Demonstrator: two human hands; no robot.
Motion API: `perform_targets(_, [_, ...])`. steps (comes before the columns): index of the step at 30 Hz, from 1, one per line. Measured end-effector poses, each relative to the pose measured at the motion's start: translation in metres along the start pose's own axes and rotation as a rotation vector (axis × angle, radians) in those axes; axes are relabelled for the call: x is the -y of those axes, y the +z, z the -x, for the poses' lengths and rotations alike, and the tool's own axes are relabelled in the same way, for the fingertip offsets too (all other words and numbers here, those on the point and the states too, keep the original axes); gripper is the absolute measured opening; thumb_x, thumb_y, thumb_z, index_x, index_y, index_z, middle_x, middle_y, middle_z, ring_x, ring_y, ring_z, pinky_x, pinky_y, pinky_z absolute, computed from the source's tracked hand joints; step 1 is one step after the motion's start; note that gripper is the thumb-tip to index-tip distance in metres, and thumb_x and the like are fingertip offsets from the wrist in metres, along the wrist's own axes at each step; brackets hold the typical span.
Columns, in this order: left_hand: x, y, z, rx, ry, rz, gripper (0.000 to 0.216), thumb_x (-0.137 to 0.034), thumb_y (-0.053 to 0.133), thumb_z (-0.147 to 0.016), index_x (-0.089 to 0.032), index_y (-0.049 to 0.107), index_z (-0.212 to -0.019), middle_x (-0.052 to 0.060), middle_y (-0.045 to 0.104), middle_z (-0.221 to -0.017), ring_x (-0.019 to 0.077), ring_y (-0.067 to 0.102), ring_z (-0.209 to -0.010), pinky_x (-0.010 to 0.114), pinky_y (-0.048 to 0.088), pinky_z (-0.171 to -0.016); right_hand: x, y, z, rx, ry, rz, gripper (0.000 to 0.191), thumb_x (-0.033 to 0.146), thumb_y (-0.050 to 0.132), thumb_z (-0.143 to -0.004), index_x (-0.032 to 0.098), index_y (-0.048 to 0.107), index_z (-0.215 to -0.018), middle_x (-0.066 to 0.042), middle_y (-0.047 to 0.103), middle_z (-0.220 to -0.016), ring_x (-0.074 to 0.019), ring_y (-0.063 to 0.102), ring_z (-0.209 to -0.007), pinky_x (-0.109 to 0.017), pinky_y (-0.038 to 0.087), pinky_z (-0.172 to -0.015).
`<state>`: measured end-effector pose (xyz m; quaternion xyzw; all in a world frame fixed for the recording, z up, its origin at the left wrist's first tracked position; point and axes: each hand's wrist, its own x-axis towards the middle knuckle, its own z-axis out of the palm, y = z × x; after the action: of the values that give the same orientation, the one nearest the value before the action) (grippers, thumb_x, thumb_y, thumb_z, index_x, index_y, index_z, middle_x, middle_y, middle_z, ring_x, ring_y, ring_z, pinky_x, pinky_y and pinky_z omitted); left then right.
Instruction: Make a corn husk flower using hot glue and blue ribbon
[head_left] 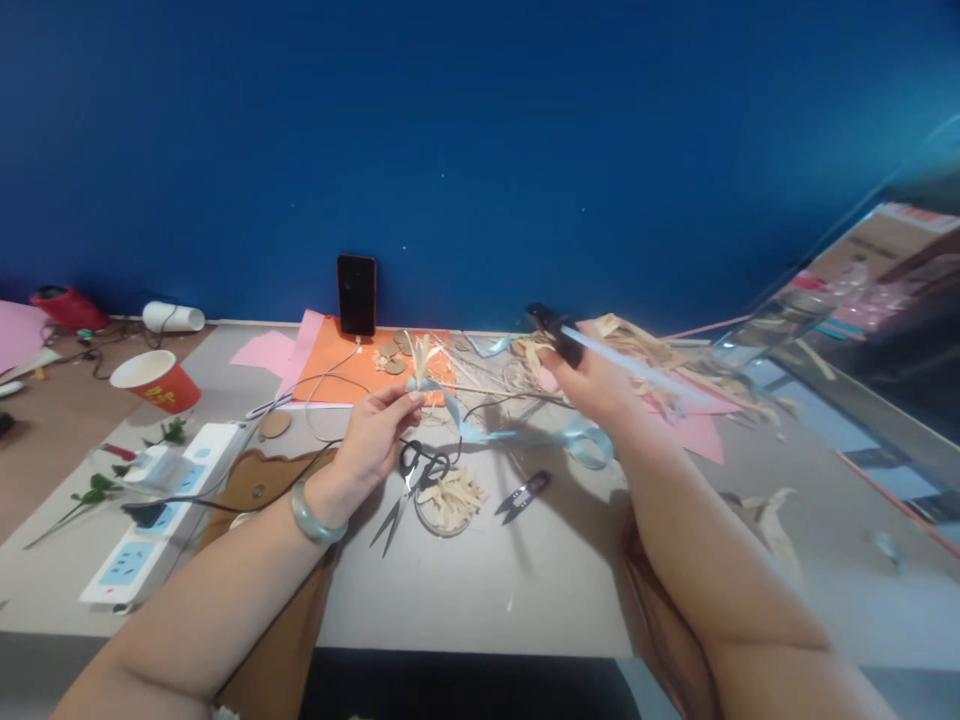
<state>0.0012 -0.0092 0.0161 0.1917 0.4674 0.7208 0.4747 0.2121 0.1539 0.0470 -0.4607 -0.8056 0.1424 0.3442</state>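
My left hand [379, 430] pinches a small bundle of pale dried strips [421, 358] between thumb and fingertips. A light blue ribbon [472, 430] runs from the bundle rightward across the table, ending in a loose coil. In my right hand [592, 385] is a black hot glue gun [562, 330], with a long translucent glue stick jutting from its back; motion blurs it somewhat. Below my left hand lie black-handled scissors [409, 490] with their blades apart. Next to them a round dish [442, 530] holds short pale pieces, and thread snips [523, 497] lie to its right.
A phone [357, 295] leans on the blue wall behind an orange sheet [322, 370] bearing several round discs. At left stand a white power strip [169, 510] with cables and a red paper cup [157, 382]. Dried husks [660, 355] and pink paper [697, 435] lie at right.
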Motion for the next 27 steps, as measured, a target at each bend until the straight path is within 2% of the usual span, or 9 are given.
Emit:
perform_targets(3, [0.001,-0.001,0.000,0.010,0.028,0.014,0.022,-0.018,0.081,-0.057,-0.013,0.069,-0.074,-0.003,0.063,-0.061,0.0043,0.054,-0.052,0.016,0.043,-0.053,-0.023,0.008,-0.014,0.045,0.109,0.006,0.051,0.040,0.058,-0.079,0.012,0.045,-0.119,-0.016,0.064,-0.099,-0.0294,0.062,-0.085,-0.041,0.048,-0.076])
perform_targets(6, [0.002,-0.001,0.001,0.042,0.066,0.045,0.020,-0.018,0.082,-0.057,-0.014,0.069,-0.072,-0.003,0.064,-0.061,0.0044,0.055,-0.052,0.016,0.044,-0.053,-0.036,0.024,-0.018,0.084,0.147,0.072,0.056,0.037,0.054,-0.082,0.008,0.038,-0.127,-0.022,0.059,-0.115,-0.0325,0.060,-0.099,-0.044,0.047,-0.085])
perform_targets(9, [0.001,0.000,0.005,0.091,0.059,0.067,0.020,-0.017,0.082,-0.057,-0.014,0.069,-0.071,-0.003,0.064,-0.061,0.0046,0.055,-0.052,0.016,0.045,-0.053,-0.037,0.043,-0.016,0.156,0.104,0.198,0.057,0.025,0.050,-0.083,0.004,0.032,-0.133,-0.026,0.052,-0.127,-0.0336,0.054,-0.113,-0.043,0.043,-0.093])
perform_targets(13, [0.001,0.000,0.008,0.177,-0.009,0.076,0.018,-0.016,0.081,-0.059,-0.014,0.068,-0.071,0.000,0.066,-0.062,0.0051,0.055,-0.053,0.016,0.044,-0.053,-0.033,0.062,-0.009,0.262,0.106,0.404,0.062,0.015,0.047,-0.082,0.002,0.025,-0.139,-0.028,0.050,-0.128,-0.0328,0.054,-0.113,-0.040,0.042,-0.092])
perform_targets(16, [0.003,-0.001,0.008,0.213,-0.046,0.069,0.016,-0.016,0.080,-0.060,-0.013,0.069,-0.071,0.001,0.066,-0.062,0.0053,0.054,-0.053,0.016,0.044,-0.053,-0.031,0.068,-0.006,0.304,0.107,0.463,0.062,0.012,0.051,-0.078,0.003,0.032,-0.136,-0.026,0.055,-0.119,-0.0332,0.055,-0.107,-0.040,0.042,-0.087])
perform_targets(21, [0.008,-0.003,0.006,0.270,-0.099,0.032,0.014,-0.017,0.078,-0.064,-0.014,0.069,-0.073,-0.001,0.062,-0.059,0.0054,0.054,-0.052,0.017,0.044,-0.055,-0.009,0.056,0.005,0.229,0.007,0.487,0.038,0.019,0.054,-0.080,0.006,0.055,-0.115,-0.026,0.051,-0.120,-0.0377,0.044,-0.115,-0.049,0.032,-0.095])
perform_targets(23, [0.009,-0.002,0.007,0.314,-0.121,-0.006,0.012,-0.019,0.077,-0.066,-0.013,0.068,-0.073,-0.002,0.060,-0.059,0.0056,0.053,-0.053,0.018,0.043,-0.055,0.010,0.048,0.014,0.163,-0.171,0.279,0.030,0.027,0.053,-0.084,0.009,0.062,-0.107,-0.022,0.057,-0.113,-0.0345,0.047,-0.112,-0.048,0.033,-0.095])
perform_targets(24, [0.010,-0.002,0.008,0.333,-0.131,-0.025,0.012,-0.020,0.077,-0.067,-0.012,0.068,-0.072,-0.002,0.059,-0.059,0.0057,0.053,-0.054,0.018,0.043,-0.056,0.020,0.045,0.020,0.191,-0.235,0.086,0.029,0.031,0.051,-0.086,0.012,0.063,-0.104,-0.018,0.060,-0.108,-0.0302,0.051,-0.107,-0.044,0.037,-0.094])
perform_targets(27, [0.011,-0.001,0.010,0.359,-0.138,-0.064,0.013,-0.021,0.076,-0.068,-0.012,0.069,-0.073,-0.001,0.060,-0.062,0.0060,0.052,-0.056,0.019,0.043,-0.057,0.046,0.040,0.038,0.478,-0.203,-0.484,0.032,0.041,0.049,-0.089,0.016,0.067,-0.095,-0.008,0.067,-0.093,-0.0212,0.061,-0.089,-0.034,0.047,-0.080])
